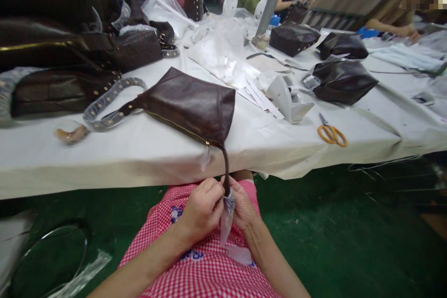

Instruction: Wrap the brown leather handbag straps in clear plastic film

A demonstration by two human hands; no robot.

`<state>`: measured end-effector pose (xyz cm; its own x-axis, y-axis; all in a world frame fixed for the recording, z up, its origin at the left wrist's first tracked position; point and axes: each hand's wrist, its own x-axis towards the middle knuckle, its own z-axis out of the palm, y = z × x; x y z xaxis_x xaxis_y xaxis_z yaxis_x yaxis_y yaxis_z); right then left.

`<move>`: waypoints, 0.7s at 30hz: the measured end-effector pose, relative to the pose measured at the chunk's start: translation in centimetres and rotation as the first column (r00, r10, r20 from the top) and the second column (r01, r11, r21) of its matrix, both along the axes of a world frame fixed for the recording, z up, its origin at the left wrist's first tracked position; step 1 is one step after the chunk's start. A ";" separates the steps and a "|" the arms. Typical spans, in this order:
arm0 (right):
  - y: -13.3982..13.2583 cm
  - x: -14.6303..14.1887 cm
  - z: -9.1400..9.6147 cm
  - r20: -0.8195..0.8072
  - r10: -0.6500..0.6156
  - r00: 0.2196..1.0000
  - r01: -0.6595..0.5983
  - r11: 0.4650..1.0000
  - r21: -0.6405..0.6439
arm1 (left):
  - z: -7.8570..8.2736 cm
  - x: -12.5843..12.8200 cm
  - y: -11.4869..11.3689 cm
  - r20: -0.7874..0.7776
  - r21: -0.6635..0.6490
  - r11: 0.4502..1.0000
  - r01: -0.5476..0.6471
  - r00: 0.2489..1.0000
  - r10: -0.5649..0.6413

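Note:
A dark brown leather handbag (192,102) lies on the white-covered table, its gold zipper along the near side. From its right corner a narrow leather strap (226,163) hangs over the table edge to my hands. My left hand (206,205) is closed at the strap's lower end. On the other side, my right hand (240,202) pinches the same end, where a clear plastic sleeve (226,223) covers the tip and dangles down. The bag's other strap (108,102), studded and wrapped in plastic, curls to the left.
More brown bags (59,46) are piled at the left; others (344,81) stand at the right. Orange-handled scissors (331,134) lie near the front edge, by a white tape dispenser (288,100). Plastic bags (223,46) heap mid-table. A metal post (274,2) rises behind; co-workers sit across.

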<state>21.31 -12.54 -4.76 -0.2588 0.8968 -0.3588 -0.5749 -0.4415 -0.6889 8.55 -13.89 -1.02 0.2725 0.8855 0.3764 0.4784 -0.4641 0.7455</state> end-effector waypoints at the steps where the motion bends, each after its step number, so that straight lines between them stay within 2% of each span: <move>1: 0.0 0.1 0.0 -0.008 -0.032 0.999 0.032 0.999 -0.028 | 0.2 -0.1 0.1 0.028 -0.065 0.998 -0.015 0.999 0.017; 4: 0.0 0.2 -0.2 0.005 -0.085 0.996 0.085 0.994 -0.062 | 0.9 -0.7 0.5 0.108 -0.244 0.970 0.001 0.994 0.026; 8: 0.0 0.4 -0.4 0.049 -0.114 0.992 0.116 0.992 -0.045 | 1.7 -1.5 0.7 0.111 -0.300 0.952 0.063 0.993 -0.031; 16: 0.1 0.4 -0.7 0.167 -0.135 0.977 0.133 0.991 0.024 | 1.4 -1.7 0.6 -0.086 -0.095 0.990 0.103 0.990 -0.111; 21: 0.1 0.4 -0.4 0.272 -0.162 0.949 0.145 0.986 0.082 | 1.5 -1.3 0.3 -0.366 -0.025 0.999 0.020 0.930 -0.028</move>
